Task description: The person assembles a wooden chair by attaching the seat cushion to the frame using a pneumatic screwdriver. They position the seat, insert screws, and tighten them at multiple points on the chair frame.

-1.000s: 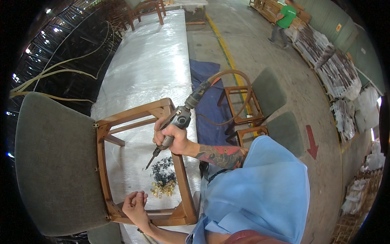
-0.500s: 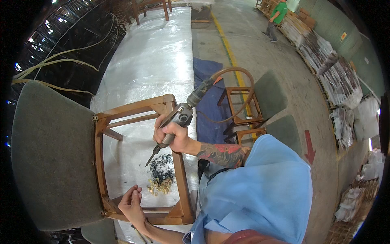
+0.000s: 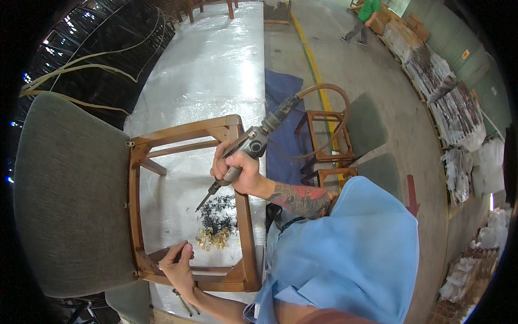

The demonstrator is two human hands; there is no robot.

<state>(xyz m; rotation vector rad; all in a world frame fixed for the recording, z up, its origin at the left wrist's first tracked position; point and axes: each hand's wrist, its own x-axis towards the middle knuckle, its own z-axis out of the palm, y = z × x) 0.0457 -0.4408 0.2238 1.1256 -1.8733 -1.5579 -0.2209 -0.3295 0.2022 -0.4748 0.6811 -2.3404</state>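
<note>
My right hand (image 3: 240,170) is wrapped round a pneumatic screwdriver (image 3: 254,144), its bit pointing down left over the open seat frame. A hose runs from its back end. At the near left corner of the wooden chair frame (image 3: 249,237), my left hand (image 3: 178,267) is closed in a pinch; whatever is between the fingertips is too small to make out. The chair's grey-green upholstered back (image 3: 70,194) stretches left. Inside the frame lie a heap of small black screws (image 3: 216,213) and a pile of small brass-coloured pieces (image 3: 213,237).
Shiny plastic film covers the long table (image 3: 199,70). Right of it stand more chairs (image 3: 326,135) beside a blue cloth (image 3: 283,108). A person in green (image 3: 367,19) walks in the far aisle. Wrapped stacks (image 3: 431,75) line the wall. Pale hoses (image 3: 81,67) hang at left.
The view has shifted slightly. My right hand still grips the screwdriver above the screws, and my left fingers have drawn together. The far person has taken a step.
</note>
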